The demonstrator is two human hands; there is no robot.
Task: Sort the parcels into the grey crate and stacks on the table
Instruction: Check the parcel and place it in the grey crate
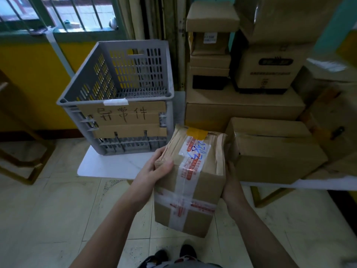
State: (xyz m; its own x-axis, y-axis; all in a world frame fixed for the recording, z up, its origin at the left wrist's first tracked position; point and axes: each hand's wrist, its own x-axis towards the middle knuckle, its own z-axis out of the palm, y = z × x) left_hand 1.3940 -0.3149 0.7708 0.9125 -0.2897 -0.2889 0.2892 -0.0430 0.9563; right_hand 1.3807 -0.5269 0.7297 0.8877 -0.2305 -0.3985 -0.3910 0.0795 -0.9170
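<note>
At the near edge, the tips of dark shoes (173,254) are seen on the tiled floor. Just above them, a taped cardboard parcel (190,180) is held off the table, between both hands, with its labelled face turned up, probably so that the blue writing can be read before a place is chosen. The left hand (154,169) is clasped over the parcel's upper left corner, thumb on top and fingers curled round the edge. The right hand (230,182) is pressed against the right side as a support; its fingers are hidden behind the cardboard, so their state cannot be told.

Beyond the parcel, the white table (108,167) is reached. On its left part the grey crate (92,82) is set, with a handwritten cardboard sign (123,117) taped to its near wall, presumably to mark one class of parcel. To the right, a brown box (274,149) lies nearest, and taller stacks of boxes (243,105) are piled behind it. The sorting choice is judged not yet made.
</note>
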